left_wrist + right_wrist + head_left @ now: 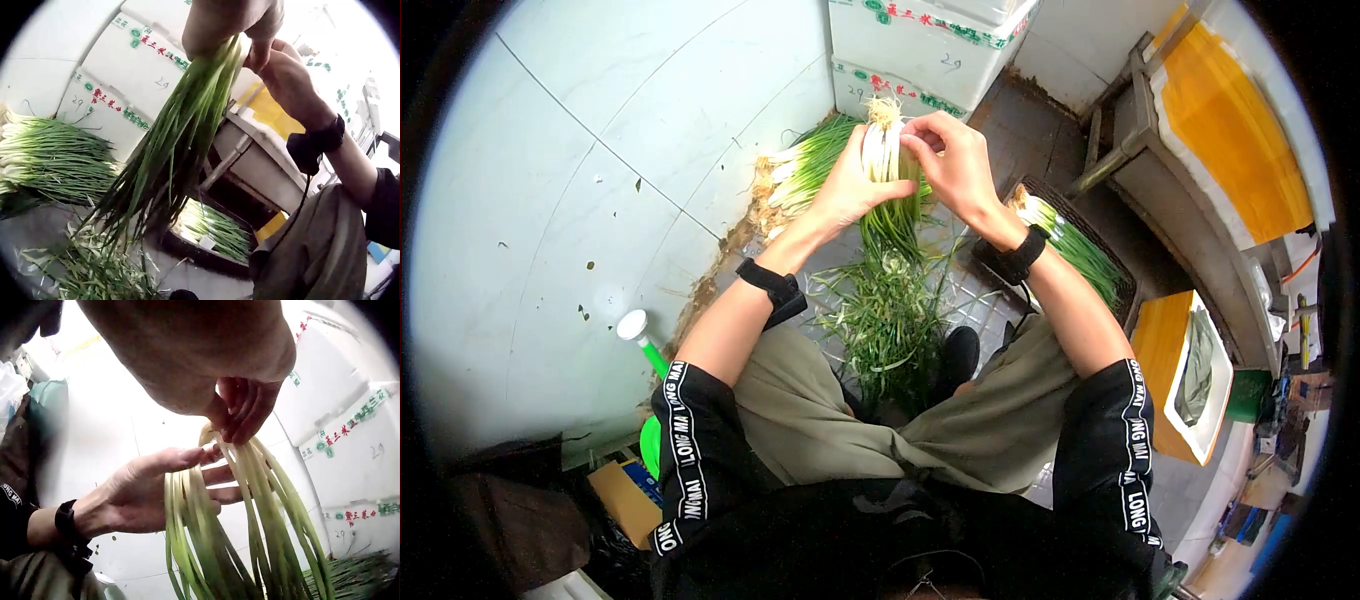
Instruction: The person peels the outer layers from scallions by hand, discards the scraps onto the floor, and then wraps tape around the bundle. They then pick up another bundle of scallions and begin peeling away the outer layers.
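Note:
My left hand (848, 190) holds a bunch of scallions (883, 152), its thumb in front of the white stalks and its fingers behind them. Pale roots point up at the far end, while the green leaves (181, 119) hang down in the left wrist view. With thumb and fingertips, my right hand (956, 168) pinches stalks at the right side of the same bunch. The right wrist view has these fingertips (247, 419) at the top of the pale stalks, just above my left hand (140, 497). Below the bunch lies a heap of loose green trimmings (890, 335).
More scallions (815, 165) lie in a pile by the tiled wall. At the right, a dark basket (1128, 290) holds another bunch (1075, 245). White foam boxes (910, 50) are stacked ahead. A metal-framed table (1135, 130) and an open yellow-sided box (1160, 370) stand at the right.

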Available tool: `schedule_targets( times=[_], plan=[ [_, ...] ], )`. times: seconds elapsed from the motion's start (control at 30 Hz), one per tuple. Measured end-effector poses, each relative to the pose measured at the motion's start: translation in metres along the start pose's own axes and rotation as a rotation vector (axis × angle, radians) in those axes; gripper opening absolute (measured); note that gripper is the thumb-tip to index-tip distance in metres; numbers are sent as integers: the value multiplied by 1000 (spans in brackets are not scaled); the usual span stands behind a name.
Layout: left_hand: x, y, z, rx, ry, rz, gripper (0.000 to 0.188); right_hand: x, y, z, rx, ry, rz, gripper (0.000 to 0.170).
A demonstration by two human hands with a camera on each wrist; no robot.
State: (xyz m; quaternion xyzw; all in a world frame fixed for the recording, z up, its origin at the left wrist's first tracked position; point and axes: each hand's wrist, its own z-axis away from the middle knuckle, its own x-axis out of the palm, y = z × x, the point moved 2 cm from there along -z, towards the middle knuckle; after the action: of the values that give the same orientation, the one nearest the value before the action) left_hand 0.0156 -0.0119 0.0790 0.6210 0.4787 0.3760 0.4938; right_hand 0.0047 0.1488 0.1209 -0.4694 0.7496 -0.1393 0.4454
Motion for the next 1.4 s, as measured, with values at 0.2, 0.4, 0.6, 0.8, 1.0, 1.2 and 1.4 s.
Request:
schedule_targets(
  times=[0.2,0.4,0.6,0.8,1.0,1.2,1.4],
  plan=[
    [2,-8,-6,-17,-6,58,67,-2,-6,-5,-14,-20,42,14],
    [-3,-4,-4,-76,-55,127,63,-5,-11,-13,-226,-80,44,10],
    [-3,1,-2,-139,-163,162,59,-8,-14,-19,-439,-106,173,11],
    [-3,4,-2,-130,-165,195,52,-3,-7,-22,-488,-79,174,14],
    [-2,1,-6,-170,-218,142,61,-2,-4,-24,-453,-41,182,15],
    [2,0,-6,-114,-205,75,46,-3,-3,-26,-500,29,260,16],
    [-1,1,-10,-129,-255,19,47,-4,0,-28,-505,24,258,13]
  ],
)
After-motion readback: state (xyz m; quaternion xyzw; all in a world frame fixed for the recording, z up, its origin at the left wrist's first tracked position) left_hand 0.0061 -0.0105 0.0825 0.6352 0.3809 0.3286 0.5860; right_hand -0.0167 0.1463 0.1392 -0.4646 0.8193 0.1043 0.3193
